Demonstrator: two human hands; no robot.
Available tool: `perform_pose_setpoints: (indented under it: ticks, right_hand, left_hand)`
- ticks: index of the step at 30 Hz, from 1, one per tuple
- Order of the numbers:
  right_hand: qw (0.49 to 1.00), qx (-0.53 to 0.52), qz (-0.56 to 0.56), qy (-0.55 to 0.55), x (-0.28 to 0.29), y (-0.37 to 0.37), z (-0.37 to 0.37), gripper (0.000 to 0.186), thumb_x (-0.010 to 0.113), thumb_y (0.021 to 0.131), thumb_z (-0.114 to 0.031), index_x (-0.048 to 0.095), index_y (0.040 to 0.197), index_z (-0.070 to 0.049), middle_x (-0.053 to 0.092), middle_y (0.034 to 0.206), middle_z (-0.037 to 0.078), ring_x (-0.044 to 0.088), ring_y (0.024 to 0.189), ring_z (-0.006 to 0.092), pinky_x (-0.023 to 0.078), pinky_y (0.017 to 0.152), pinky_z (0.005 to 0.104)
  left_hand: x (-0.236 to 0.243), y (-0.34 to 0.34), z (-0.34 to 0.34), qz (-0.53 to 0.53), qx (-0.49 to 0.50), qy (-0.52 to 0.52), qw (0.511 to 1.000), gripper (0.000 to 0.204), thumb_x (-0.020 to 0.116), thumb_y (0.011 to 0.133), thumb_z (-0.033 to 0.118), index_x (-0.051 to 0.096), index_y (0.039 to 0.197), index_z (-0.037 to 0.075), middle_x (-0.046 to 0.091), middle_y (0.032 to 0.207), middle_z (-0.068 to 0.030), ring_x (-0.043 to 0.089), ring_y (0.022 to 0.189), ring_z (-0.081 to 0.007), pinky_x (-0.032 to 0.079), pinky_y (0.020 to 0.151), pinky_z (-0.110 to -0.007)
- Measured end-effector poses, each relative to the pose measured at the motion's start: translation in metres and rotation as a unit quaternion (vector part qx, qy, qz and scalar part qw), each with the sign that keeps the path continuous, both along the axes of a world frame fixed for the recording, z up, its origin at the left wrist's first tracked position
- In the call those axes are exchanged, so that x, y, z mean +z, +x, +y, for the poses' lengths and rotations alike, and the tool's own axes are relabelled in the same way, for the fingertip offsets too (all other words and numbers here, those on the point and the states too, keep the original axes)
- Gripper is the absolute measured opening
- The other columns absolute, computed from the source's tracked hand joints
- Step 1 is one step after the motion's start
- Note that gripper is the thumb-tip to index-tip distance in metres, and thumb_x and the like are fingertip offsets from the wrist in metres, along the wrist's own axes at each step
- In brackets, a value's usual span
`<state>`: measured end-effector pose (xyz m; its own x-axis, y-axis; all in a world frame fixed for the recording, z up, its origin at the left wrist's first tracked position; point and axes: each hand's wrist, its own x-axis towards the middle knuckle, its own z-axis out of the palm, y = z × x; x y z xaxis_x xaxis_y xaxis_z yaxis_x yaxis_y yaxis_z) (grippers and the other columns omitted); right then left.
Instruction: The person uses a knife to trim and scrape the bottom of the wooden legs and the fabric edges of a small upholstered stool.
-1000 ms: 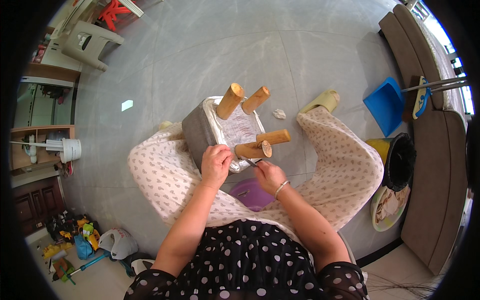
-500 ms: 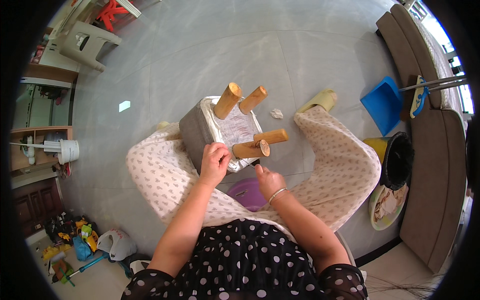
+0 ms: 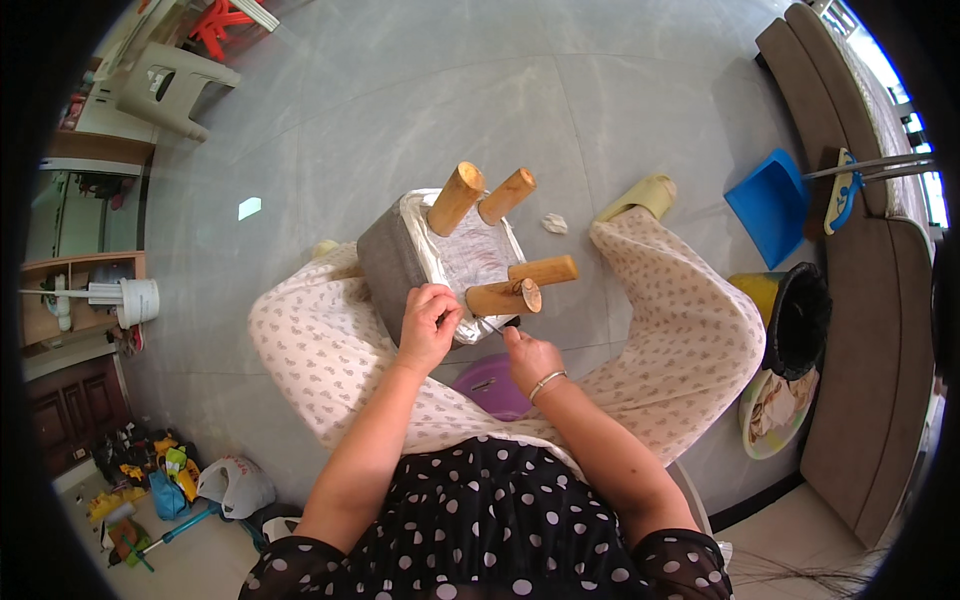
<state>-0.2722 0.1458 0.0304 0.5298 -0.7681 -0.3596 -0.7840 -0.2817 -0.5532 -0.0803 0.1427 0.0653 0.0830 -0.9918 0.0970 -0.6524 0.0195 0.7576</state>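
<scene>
An upholstered footstool (image 3: 385,258) with grey fabric sides is tipped between my knees, its underside toward me. Stout round wooden legs (image 3: 456,200) stick out from that white, wrinkled underside (image 3: 470,258). My left hand (image 3: 430,322) is closed in a pinch at the near left corner, on the edge of the white lining. Close by, my right hand (image 3: 532,358) grips a thin metal tool (image 3: 493,327), whose shaft points to the stool's near rim below the closest leg. Its handle is mostly hidden in my fist, so its exact kind does not show.
Beneath my hands is a purple plastic stool (image 3: 490,388). A crumpled white scrap (image 3: 554,223) lies on the floor near my slipper (image 3: 648,196). To the right are a blue dustpan (image 3: 768,208), a black-lined bin (image 3: 800,318) and a brown sofa (image 3: 860,360).
My right hand has shifted slightly left and up, closer to the footstool's rim, with the thin tool. My left hand keeps its pinch in the same place.
</scene>
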Motion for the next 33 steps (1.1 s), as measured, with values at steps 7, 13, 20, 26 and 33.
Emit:
perform_pose_setpoints:
  ticks: [7, 13, 20, 26, 33]
  right_hand:
    - [0.996, 0.041, -0.036, 0.077, -0.001, 0.000, -0.008, 0.019, 0.051, 0.078, -0.008, 0.049, 0.096, -0.002, 0.066, 0.081, 0.020, 0.065, 0.076, 0.0372, 0.053, 0.066, 0.0469]
    - [0.996, 0.027, -0.050, 0.063, 0.002, -0.003, -0.003, 0.018, 0.050, 0.078, -0.007, 0.049, 0.095, -0.002, 0.065, 0.082, 0.021, 0.064, 0.076, 0.0383, 0.052, 0.067, 0.0477]
    - [0.996, -0.073, -0.043, 0.009, 0.003, 0.009, 0.015, 0.011, 0.047, 0.079, -0.004, 0.048, 0.090, -0.003, 0.064, 0.080, 0.020, 0.063, 0.071, 0.0395, 0.052, 0.062, 0.0474]
    - [0.995, -0.043, -0.090, 0.029, 0.000, 0.007, 0.016, 0.010, 0.047, 0.078, -0.003, 0.048, 0.088, -0.002, 0.063, 0.077, 0.023, 0.063, 0.070, 0.0414, 0.051, 0.063, 0.0494]
    - [0.990, -0.039, -0.030, 0.129, 0.014, -0.001, 0.002, 0.017, 0.047, 0.082, -0.005, 0.052, 0.096, 0.000, 0.065, 0.087, 0.024, 0.064, 0.081, 0.0393, 0.052, 0.072, 0.0466]
  left_hand:
    - [-0.002, 0.003, 0.000, -0.021, -0.015, -0.016, 1.000, 0.013, 0.067, 0.072, -0.002, 0.058, 0.075, 0.006, 0.057, 0.091, -0.0041, 0.049, 0.087, -0.0258, 0.044, 0.074, -0.034]
    - [-0.006, 0.005, 0.001, -0.028, -0.025, -0.036, 0.999, 0.010, 0.069, 0.074, -0.001, 0.060, 0.077, 0.004, 0.057, 0.091, -0.0051, 0.051, 0.084, -0.0227, 0.045, 0.067, -0.031]
    - [-0.003, -0.003, -0.003, -0.012, -0.022, -0.044, 0.999, 0.011, 0.069, 0.073, -0.001, 0.060, 0.075, 0.005, 0.058, 0.091, -0.0045, 0.050, 0.085, -0.0239, 0.046, 0.068, -0.032]
    - [0.003, 0.003, 0.001, -0.052, -0.016, -0.020, 0.998, 0.009, 0.070, 0.073, 0.001, 0.061, 0.076, 0.004, 0.059, 0.088, -0.0039, 0.054, 0.083, -0.0225, 0.046, 0.069, -0.032]
    - [0.027, 0.002, -0.006, -0.293, -0.103, 0.002, 0.951, 0.008, 0.074, 0.064, 0.008, 0.067, 0.069, 0.010, 0.056, 0.079, 0.0002, 0.053, 0.080, -0.0214, 0.043, 0.069, -0.035]
